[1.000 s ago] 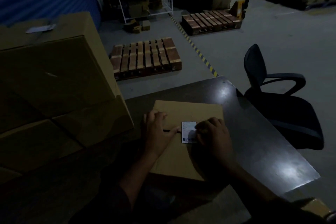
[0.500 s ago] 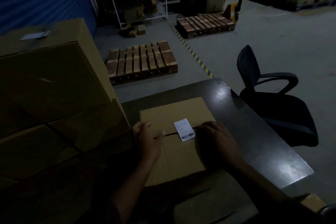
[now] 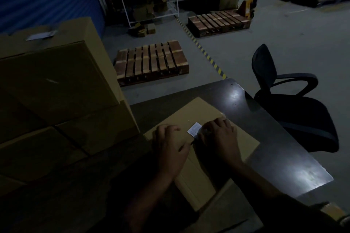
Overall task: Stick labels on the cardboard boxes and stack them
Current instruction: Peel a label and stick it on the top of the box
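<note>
A flat cardboard box (image 3: 197,111) lies on the dark table (image 3: 274,149) in front of me. A small white label (image 3: 194,129) sits on the box top near its centre seam. My right hand (image 3: 219,136) lies flat over the label's right part, fingers pressing it down. My left hand (image 3: 169,143) rests on the box's left side, fingers bent at its edge. At the left stands a stack of big cardboard boxes (image 3: 56,89); the top one carries a white label (image 3: 40,35).
A black office chair (image 3: 295,104) stands right of the table. Two wooden pallets (image 3: 151,62) (image 3: 217,21) lie on the grey floor beyond, with a yellow-black floor stripe (image 3: 206,56) between them. A white metal rack (image 3: 149,0) and more boxes fill the back.
My right hand has moved back over the label and covers its right part. My left hand slid toward the box's centre. The box has turned slightly on the table.
</note>
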Demonstrator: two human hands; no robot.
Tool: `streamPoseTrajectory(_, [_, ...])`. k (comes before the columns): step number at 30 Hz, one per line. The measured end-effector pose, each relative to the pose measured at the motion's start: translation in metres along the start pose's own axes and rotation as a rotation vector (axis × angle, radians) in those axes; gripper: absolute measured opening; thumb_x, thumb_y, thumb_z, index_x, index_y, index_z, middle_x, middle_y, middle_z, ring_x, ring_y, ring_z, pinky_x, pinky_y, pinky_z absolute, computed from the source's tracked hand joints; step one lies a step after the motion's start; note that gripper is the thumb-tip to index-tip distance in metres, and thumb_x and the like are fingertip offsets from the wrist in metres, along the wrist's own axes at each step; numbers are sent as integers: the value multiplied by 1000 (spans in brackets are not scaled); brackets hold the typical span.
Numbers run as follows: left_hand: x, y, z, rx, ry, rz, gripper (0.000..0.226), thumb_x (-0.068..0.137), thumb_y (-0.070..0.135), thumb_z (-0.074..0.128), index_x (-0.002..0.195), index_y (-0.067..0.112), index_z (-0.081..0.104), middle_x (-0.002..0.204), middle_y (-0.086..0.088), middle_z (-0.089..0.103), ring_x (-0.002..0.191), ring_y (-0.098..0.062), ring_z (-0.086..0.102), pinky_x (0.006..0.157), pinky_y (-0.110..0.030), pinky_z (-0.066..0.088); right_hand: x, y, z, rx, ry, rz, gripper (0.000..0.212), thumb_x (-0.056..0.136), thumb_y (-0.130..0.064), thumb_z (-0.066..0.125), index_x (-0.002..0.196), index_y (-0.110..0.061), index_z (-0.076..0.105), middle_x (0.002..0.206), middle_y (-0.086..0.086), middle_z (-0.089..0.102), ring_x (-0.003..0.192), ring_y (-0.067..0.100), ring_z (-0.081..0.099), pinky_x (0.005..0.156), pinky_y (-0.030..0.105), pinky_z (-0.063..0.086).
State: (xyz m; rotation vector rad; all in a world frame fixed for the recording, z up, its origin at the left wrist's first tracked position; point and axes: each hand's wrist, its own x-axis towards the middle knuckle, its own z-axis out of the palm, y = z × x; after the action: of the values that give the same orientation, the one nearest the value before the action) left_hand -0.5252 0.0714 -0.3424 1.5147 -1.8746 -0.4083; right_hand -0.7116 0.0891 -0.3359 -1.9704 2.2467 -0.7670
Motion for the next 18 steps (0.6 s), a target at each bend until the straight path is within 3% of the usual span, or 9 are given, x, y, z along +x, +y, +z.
streamPoseTrajectory(2, [19,0,5,54,-156,78,42,85,41,78,122,31,61,127,9,49,119,-17,48,97,-45,50,0,1,3,-16,-9,3,36,91,-55,54,108,-25,64,117,-1,57,117,24,47,87,36,31])
streamPoseTrajectory(5, [33,-5,12,79,-202,155,35,91,49,70,119,29,65,120,9,53,112,-15,52,93,-44,51,1,5,4,-11,-22,-19,52,84,-65,42,109,-26,63,113,-1,57,111,24,48,82,33,24])
streamPoseTrajectory(11, [27,-11,17,97,-134,186,35,92,56,60,116,31,66,117,9,53,109,-12,51,91,-41,51,-3,4,3,39,-29,-7,35,86,-51,70,109,-25,62,113,0,55,110,25,49,85,34,26])
streamPoseTrajectory(14, [28,-11,16,82,-135,184,30,91,52,66,114,31,66,116,10,52,108,-13,52,91,-41,51,-3,5,3,36,-41,-20,40,87,-50,71,118,-26,64,119,1,55,115,24,47,87,34,25])
streamPoseTrajectory(18, [28,-11,15,69,-147,158,30,92,51,67,115,32,66,118,11,52,109,-11,53,92,-41,52,-1,5,1,53,-51,-19,33,88,-52,67,111,-28,63,120,-1,53,118,23,44,91,35,28])
